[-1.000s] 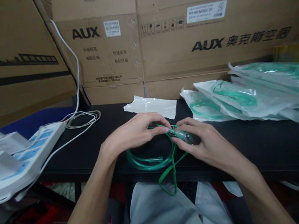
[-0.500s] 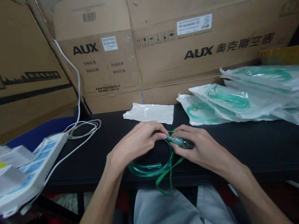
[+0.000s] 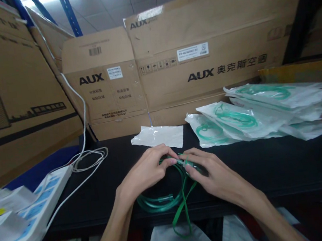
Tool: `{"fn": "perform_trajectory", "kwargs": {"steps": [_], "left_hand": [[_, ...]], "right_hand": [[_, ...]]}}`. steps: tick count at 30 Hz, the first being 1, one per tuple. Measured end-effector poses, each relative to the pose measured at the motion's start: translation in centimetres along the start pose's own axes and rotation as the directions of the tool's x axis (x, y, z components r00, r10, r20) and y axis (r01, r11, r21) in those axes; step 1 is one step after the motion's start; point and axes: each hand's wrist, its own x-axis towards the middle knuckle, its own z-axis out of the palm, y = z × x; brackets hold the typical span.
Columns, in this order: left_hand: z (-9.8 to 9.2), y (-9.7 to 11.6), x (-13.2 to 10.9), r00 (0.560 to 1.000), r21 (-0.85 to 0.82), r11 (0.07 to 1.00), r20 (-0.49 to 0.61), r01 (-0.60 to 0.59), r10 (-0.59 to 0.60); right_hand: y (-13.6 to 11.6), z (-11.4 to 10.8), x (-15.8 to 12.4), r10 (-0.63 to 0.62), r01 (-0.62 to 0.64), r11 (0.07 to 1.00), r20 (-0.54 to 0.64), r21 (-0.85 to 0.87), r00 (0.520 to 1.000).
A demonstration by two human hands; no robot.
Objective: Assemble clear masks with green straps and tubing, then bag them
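My left hand (image 3: pixel 155 165) is closed in a pinch at the end of the clear green tubing (image 3: pixel 156 206), close to a small clear connector (image 3: pixel 180 162). My right hand (image 3: pixel 209 169) grips a clear, green-tinted plastic piece (image 3: pixel 194 166) that looks like part of an oxygen mask; the fingers cover most of it. The fingertips of both hands nearly meet at the connector. Below them the tubing lies coiled on the black table, its other end fitting (image 3: pixel 165 199) in view. A flat green elastic strap (image 3: pixel 179 215) loops down over the table's front edge.
Sealed packs of green tubing (image 3: pixel 237 121) are piled at the right. Behind my hands lies a white wrapper (image 3: pixel 161 136). A power strip (image 3: pixel 40 213) with plugged-in adapters and a white cable (image 3: pixel 80 95) is at the left. Cardboard boxes (image 3: pixel 169 90) stand along the back.
The view has tilted up, so everything sits lower in the picture. Both hands stay together at the connector, while my right fingers now cover more of the clear piece.
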Motion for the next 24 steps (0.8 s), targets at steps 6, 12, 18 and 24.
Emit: {"fn": "perform_trajectory", "kwargs": {"steps": [6, 12, 18, 24], "left_hand": [[-0.2, 0.2, 0.0, 1.000, -0.008, 1.000, 0.006, 0.024, -0.024], [-0.8, 0.1, -0.2, 0.999, 0.007, 0.999, -0.032, 0.039, -0.038], [-0.5, 0.2, -0.4, 0.999, -0.001, 1.000, -0.035, 0.030, -0.030], [0.0, -0.1, -0.5, 1.000, -0.018, 1.000, 0.014, 0.025, -0.025]], "right_hand": [[0.2, -0.5, -0.3, 0.109, -0.110, 0.985, 0.015, 0.135, 0.994], [-0.5, 0.0, 0.2, 0.041, -0.037, 0.996, -0.051, 0.078, 0.998], [0.7, 0.8, 0.5, -0.024, 0.024, 1.000, -0.135, -0.002, 0.991], [1.1, 1.0, 0.5, 0.019, -0.020, 1.000, -0.140, -0.007, 0.990]]}}
